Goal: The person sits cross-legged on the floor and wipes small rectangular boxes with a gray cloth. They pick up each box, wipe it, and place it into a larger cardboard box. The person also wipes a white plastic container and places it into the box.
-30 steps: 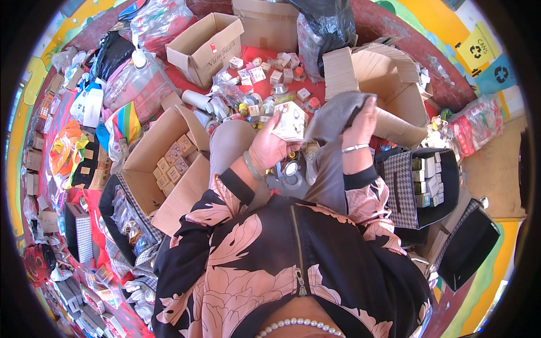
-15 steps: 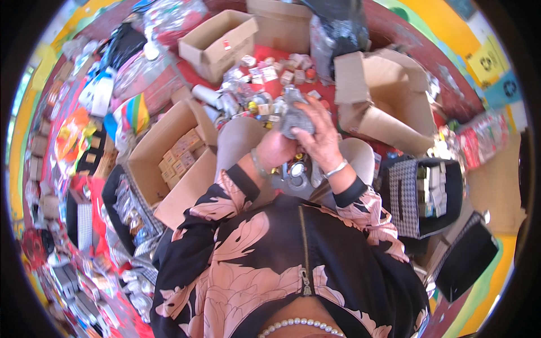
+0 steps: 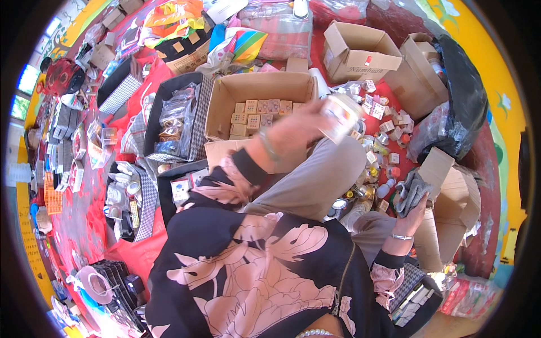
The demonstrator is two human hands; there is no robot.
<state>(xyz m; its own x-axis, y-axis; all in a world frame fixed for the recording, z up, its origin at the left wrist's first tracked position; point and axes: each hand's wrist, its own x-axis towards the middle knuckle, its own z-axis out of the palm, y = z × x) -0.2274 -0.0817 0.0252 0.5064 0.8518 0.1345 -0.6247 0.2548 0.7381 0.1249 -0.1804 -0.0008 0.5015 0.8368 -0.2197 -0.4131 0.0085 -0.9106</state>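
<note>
Red sheeting (image 3: 135,252) lay around us. We gripped the blurred white box (image 3: 341,115) with our left hand (image 3: 301,124), near one knee (image 3: 341,160); our right hand (image 3: 416,218), well apart, clutched cloth (image 3: 412,191), probably to hold it clear. Cubes (image 3: 253,121) sat in rows inside the carton (image 3: 259,87), likely to save space.

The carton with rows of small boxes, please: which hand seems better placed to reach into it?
Probably the left hand: it appears beside the carton, though holding a white box; the right hand, holding a gray cloth, is much farther away.
</note>
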